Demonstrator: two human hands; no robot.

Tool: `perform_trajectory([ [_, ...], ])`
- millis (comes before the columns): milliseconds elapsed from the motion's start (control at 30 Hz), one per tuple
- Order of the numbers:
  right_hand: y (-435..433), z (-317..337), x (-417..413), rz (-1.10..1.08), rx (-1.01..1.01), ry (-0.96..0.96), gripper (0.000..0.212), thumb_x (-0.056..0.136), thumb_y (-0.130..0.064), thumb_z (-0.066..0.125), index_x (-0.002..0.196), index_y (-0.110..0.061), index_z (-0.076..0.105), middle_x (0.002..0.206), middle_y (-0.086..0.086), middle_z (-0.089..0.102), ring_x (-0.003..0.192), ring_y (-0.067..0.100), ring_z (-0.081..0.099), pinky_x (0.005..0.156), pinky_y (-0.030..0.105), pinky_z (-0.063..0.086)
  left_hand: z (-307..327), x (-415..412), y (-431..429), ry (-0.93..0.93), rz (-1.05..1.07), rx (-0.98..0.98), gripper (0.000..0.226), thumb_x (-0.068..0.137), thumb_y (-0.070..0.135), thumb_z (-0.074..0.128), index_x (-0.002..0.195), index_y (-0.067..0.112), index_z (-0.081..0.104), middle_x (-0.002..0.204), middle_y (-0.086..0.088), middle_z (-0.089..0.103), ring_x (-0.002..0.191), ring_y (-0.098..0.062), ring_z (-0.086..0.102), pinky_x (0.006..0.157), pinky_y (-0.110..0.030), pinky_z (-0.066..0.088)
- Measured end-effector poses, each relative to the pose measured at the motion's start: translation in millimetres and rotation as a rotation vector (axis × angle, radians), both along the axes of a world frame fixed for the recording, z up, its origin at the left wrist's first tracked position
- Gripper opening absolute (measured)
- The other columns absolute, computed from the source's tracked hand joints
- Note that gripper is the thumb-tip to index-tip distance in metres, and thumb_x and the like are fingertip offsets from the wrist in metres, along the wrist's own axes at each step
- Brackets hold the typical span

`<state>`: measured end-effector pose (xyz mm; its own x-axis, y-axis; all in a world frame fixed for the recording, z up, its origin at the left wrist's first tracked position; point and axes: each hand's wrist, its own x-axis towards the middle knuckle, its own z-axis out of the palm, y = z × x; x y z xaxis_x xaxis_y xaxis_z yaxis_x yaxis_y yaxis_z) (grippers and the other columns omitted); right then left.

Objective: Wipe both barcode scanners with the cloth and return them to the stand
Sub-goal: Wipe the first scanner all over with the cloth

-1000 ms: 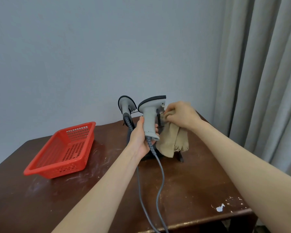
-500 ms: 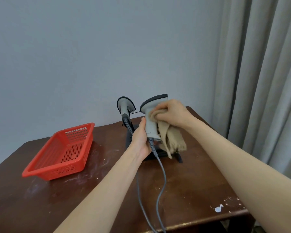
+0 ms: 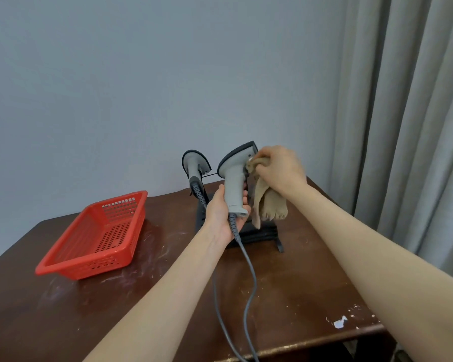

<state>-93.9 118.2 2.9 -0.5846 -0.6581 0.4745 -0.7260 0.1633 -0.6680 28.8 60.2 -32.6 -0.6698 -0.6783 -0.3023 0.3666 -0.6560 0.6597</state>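
— Cloth [image 3: 271, 205], where?
— Bunched in right grip [image 3: 280, 171], pressed to the grey scanner [image 3: 236, 186] head; its tail hangs down.
— And that scanner?
— Upright above the counter [image 3: 141, 296], left grip [image 3: 221, 218] wrapped round its handle. Second scanner [image 3: 195, 165] sits on the stand [image 3: 262, 235].

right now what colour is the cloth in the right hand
Tan-beige: the soft fabric cloth held by the right hand, seen best in the head view.

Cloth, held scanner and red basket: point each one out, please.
cloth [image 3: 272, 207], head view, on its hanging lower fold.
held scanner [image 3: 234, 189], head view, on its grey handle.
red basket [image 3: 89, 267], head view, on its near wall.
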Motion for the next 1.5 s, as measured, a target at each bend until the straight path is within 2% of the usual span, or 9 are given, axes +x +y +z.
perform_trajectory([
  [67, 4.3, -1.8, -8.7, -0.064, -0.087, -0.112, 0.017, 0.084, -0.016, 0.056, 0.090, -0.024, 0.069, 0.089, -0.004, 0.069, 0.091, 0.017, 0.061, 0.077, 0.032, 0.050, -0.3, 2.6, -5.3, 0.030, 0.010, 0.041, 0.047, 0.100, 0.042, 0.038, 0.100, 0.002, 0.063, 0.068, -0.004, 0.054, 0.041, -0.010, 0.050, 0.036, -0.015, 0.040],
  [300, 3.4, -1.7, 13.0, 0.314, -0.196, -0.242, 0.019, 0.083, -0.009, 0.065, 0.092, -0.024, 0.073, 0.090, -0.018, 0.066, 0.094, -0.002, 0.058, 0.074, 0.002, 0.041, -1.0, 0.4, 0.6, 0.017, -0.009, 0.062, 0.052, 0.093, 0.053, 0.047, 0.093, 0.003, 0.059, 0.057, -0.006, 0.059, 0.037, -0.009, 0.054, 0.033, -0.015, 0.043],
  [467, 17.1, 5.4, 17.0, 0.638, 0.226, -0.215, 0.022, 0.075, -0.005, 0.066, 0.079, -0.024, 0.076, 0.076, -0.015, 0.070, 0.076, -0.008, 0.059, 0.068, 0.005, 0.044, -2.1, 4.3, -3.4, -0.001, 0.041, 0.043, 0.045, 0.095, 0.049, 0.045, 0.097, 0.007, 0.062, 0.062, -0.005, 0.062, 0.040, -0.013, 0.058, 0.034, -0.018, 0.045],
  [633, 11.3, 3.2, 14.4, 0.442, -0.024, -0.245, 0.027, 0.078, -0.005, 0.062, 0.076, -0.030, 0.072, 0.082, -0.016, 0.068, 0.080, -0.005, 0.059, 0.068, 0.006, 0.043, -7.4, 2.9, -3.0, -0.032, 0.019, 0.032, 0.044, 0.096, 0.049, 0.044, 0.088, 0.009, 0.061, 0.058, -0.003, 0.056, 0.039, -0.012, 0.051, 0.039, -0.022, 0.046],
  [800, 17.7, 0.8, 7.8, 0.486, 0.240, -0.252, 0.016, 0.075, -0.008, 0.059, 0.080, -0.011, 0.073, 0.075, -0.005, 0.067, 0.072, 0.004, 0.057, 0.071, 0.018, 0.047, -7.2, 8.5, -4.7, -0.052, 0.034, 0.041, 0.044, 0.099, 0.041, 0.041, 0.093, 0.002, 0.061, 0.069, -0.008, 0.062, 0.057, -0.016, 0.056, 0.041, -0.021, 0.050],
  [967, 12.8, -7.0, -2.1, 0.273, -0.201, -0.633, 0.018, 0.081, -0.005, 0.053, 0.080, -0.014, 0.069, 0.072, -0.003, 0.066, 0.066, 0.006, 0.060, 0.061, 0.016, 0.049, -11.9, 14.4, -6.8, -0.025, -0.020, -0.011, 0.045, 0.103, 0.034, 0.033, 0.096, -0.001, 0.061, 0.073, -0.008, 0.068, 0.067, -0.016, 0.057, 0.055, -0.026, 0.054],
  [1133, 5.7, -6.5, -5.4, 0.322, -0.409, -1.000, 0.014, 0.089, -0.004, 0.057, 0.096, -0.012, 0.065, 0.088, 0.006, 0.068, 0.080, 0.016, 0.065, 0.070, 0.026, 0.053, -16.3, 8.7, -1.5, -0.010, -0.043, -0.009, 0.039, 0.103, 0.030, 0.035, 0.105, -0.002, 0.057, 0.077, -0.010, 0.063, 0.056, -0.017, 0.054, 0.044, -0.023, 0.050],
  [1333, 8.2, -7.8, -8.5, 0.333, -0.352, -0.835, 0.014, 0.087, -0.002, 0.059, 0.088, -0.013, 0.069, 0.086, 0.009, 0.069, 0.079, 0.020, 0.065, 0.076, 0.033, 0.056, -20.9, 1.6, 1.2, -0.104, -0.113, -0.197, 0.046, 0.093, 0.051, 0.047, 0.105, 0.008, 0.059, 0.068, -0.003, 0.057, 0.051, -0.013, 0.051, 0.044, -0.023, 0.048],
  [1500, 7.8, -8.1, -10.9, 0.293, -0.318, -0.689, 0.022, 0.085, -0.003, 0.059, 0.085, -0.022, 0.070, 0.084, 0.003, 0.069, 0.081, 0.018, 0.063, 0.082, 0.036, 0.053, -22.8, -2.3, 0.1, -0.057, -0.111, -0.228, 0.038, 0.098, 0.032, 0.046, 0.119, 0.001, 0.057, 0.089, -0.006, 0.066, 0.075, -0.016, 0.061, 0.067, -0.030, 0.057],
])
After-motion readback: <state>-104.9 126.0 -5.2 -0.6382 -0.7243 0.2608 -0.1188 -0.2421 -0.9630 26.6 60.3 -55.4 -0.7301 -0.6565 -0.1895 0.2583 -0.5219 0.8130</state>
